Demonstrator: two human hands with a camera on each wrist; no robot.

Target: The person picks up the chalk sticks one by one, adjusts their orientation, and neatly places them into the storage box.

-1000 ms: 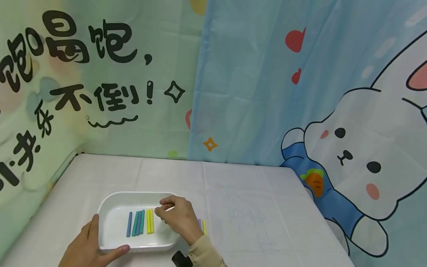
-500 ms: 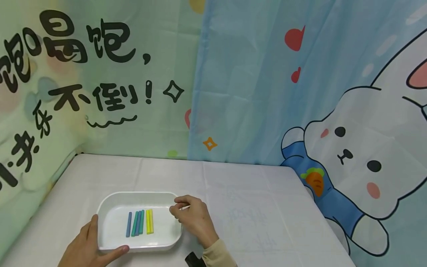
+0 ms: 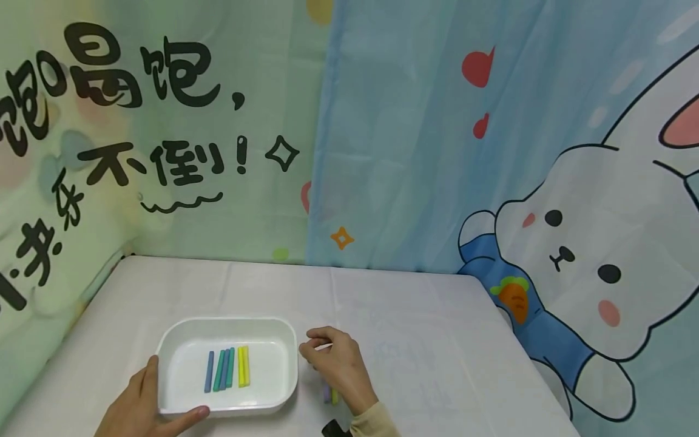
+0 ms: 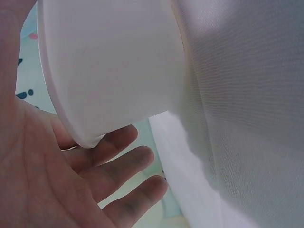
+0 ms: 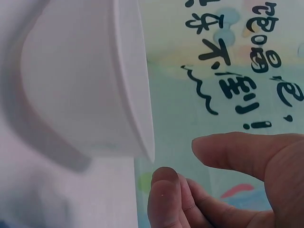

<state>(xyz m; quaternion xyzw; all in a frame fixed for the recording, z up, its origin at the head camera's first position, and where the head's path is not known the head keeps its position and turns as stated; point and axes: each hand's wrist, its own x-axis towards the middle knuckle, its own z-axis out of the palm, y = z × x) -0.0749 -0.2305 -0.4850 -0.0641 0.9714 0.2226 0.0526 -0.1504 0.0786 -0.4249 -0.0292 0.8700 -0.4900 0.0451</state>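
A white tray [image 3: 262, 397] lies on the table in the head view. Short blue, green and yellow sticks stand side by side in its middle, among them a blue stick [image 3: 209, 371] and a yellow stick [image 3: 246, 366]. My left hand [image 3: 139, 400] holds the tray's near left corner, thumb along the front rim and fingers at the left side. Just right of the tray is my right hand [image 3: 338, 364]; the right wrist view shows its thumb and fingertips apart with nothing between. Partly hidden below that hand are a purple stick [image 3: 327, 393] and another yellow stick [image 3: 335, 397].
White cloth [image 3: 437, 352] covers the table. Behind it hangs a printed curtain [image 3: 393, 152] with a rabbit figure at the right and dark lettering at the left. A black object [image 3: 334, 429] sits at the right wrist, by a beige sleeve [image 3: 375, 422].
My right hand has moved rightward from over the tray to beyond its right rim. My left hand stays at the corner, and the sticks in the tray keep their places.
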